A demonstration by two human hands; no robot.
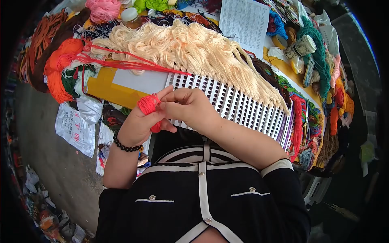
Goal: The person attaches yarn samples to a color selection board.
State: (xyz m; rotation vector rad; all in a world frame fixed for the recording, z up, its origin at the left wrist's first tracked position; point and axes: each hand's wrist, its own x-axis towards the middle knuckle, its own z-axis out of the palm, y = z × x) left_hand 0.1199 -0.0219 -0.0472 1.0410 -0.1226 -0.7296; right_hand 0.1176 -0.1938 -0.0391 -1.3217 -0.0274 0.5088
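Note:
A small bundle of red thread (148, 104) is wound around the fingers of my left hand (139, 123), which wears a black bead bracelet. My right hand (188, 106) meets it from the right, thumb and forefinger pinched at the bundle's edge; the exact strand between them is too small to see. Just behind both hands lies a white strip with rows of holes (227, 101). One end of long red strands (129, 60) reaches the strip's upper edge, and the strands run left to an orange-red skein (65, 69).
A large heap of cream thread (178, 44) covers the strip's far side. Behind it are a printed sheet (245, 24), a lidded jar (130, 17) and a patterned cup (300, 47). Coloured skeins hang over the table's sides. A white plastic bag (75, 127) hangs at left.

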